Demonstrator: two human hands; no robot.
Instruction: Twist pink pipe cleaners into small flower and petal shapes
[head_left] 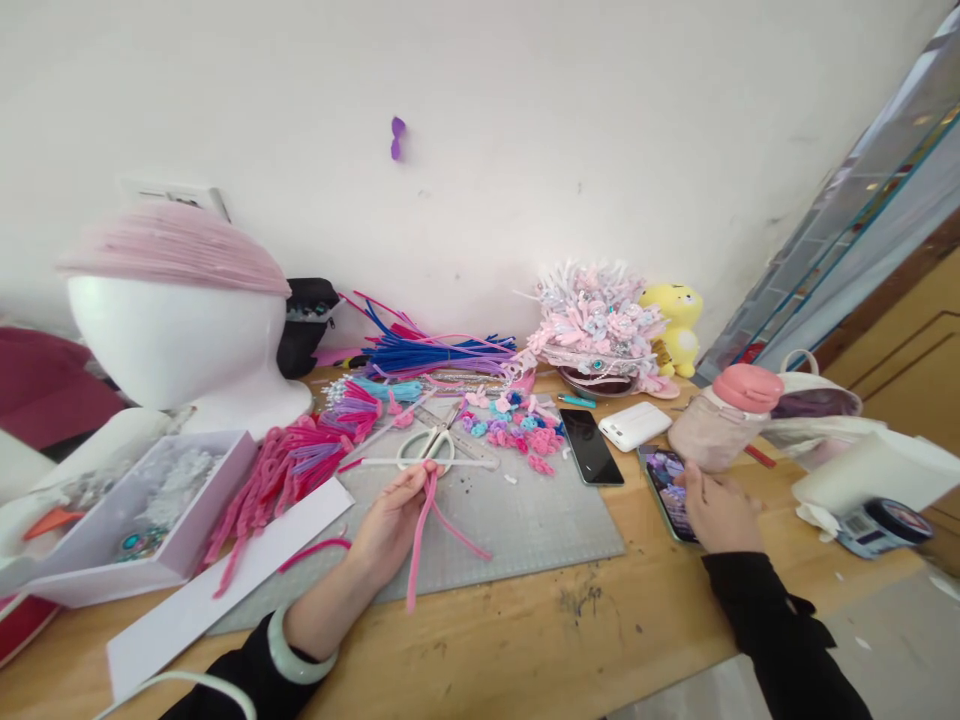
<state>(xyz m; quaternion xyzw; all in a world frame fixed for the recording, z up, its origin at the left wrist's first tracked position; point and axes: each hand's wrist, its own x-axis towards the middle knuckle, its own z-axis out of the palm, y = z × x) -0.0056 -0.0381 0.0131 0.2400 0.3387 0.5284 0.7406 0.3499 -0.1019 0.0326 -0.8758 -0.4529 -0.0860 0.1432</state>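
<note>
My left hand (395,518) is closed in a pinch on a pink pipe cleaner (417,555), whose two ends hang down apart over the cutting mat (547,530). A pale thin strip (469,462) runs past the fingertips; whether it is held too I cannot tell. Just behind the hand lie scissors (435,440) with light handles. At the right, my right hand (720,510) rests at a lit smartphone (670,490) lying on the table, fingers touching its edge and screen, not wrapped round it. Bunches of pink pipe cleaners (281,465) lie left of the mat.
A white mannequin head (180,345) and a box of beads (150,520) stand left. Behind are blue pipe cleaners (435,355) and a decorated pink headpiece (600,320). A dark phone (592,447), white power bank (635,427) and pink-lidded bottle (720,420) sit right.
</note>
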